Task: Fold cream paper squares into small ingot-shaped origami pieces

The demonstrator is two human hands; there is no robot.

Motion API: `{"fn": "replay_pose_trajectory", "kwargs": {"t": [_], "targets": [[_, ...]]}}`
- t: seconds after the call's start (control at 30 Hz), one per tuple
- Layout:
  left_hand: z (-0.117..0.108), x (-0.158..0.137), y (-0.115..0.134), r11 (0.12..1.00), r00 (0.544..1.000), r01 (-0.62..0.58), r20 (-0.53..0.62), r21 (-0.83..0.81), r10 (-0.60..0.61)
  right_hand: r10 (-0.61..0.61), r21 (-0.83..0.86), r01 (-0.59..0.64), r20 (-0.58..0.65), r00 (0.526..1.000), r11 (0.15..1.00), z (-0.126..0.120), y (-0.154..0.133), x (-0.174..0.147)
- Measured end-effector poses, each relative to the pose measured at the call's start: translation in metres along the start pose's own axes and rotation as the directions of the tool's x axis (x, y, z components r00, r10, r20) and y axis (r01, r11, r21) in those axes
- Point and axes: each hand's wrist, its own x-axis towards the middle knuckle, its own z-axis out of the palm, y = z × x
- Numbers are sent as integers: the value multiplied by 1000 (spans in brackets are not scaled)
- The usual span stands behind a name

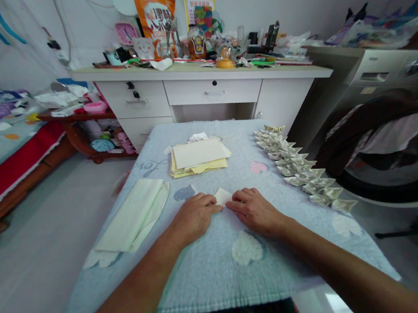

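Note:
A small piece of folded white paper (222,196) lies on the cloth-covered table between my two hands, its pointed top facing away from me. My left hand (197,214) presses on the paper's left side with fingers closed together. On the right side, my right hand (253,210) holds the paper down, thumb and fingers drawn together. Part of the paper is covered by the fingertips. Beyond the hands sits a stack of cream and yellow paper sheets (201,153). To the left rests a pile of pale green folded paper (132,215). Folded paper pieces (290,161) stand in rows at the right.
The table wears a blue quilted cloth (209,274) with heart patterns. Behind it stands a white desk (208,89) crowded with a jar (196,44), an orange bag (156,19) and a pink clock (126,33). A washing machine (387,76) is at the right, a bed (3,147) at the left.

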Motion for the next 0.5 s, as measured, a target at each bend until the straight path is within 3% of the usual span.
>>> {"fn": "replay_pose_trajectory", "kwargs": {"t": [0.17,0.33,0.5], "targets": [[-10,-6,-5,1000,1000,-8,-13,-30,8,24,-87,-17,79,997,996,-6,-12,1],[-16,-4,-11,980,994,97,-39,-171,-105,64,-155,-47,105,992,987,-7,-24,6],[-13,-2,-15,966,983,154,-65,-209,-171,89,-207,-68,94,992,976,-6,-30,10]]}}
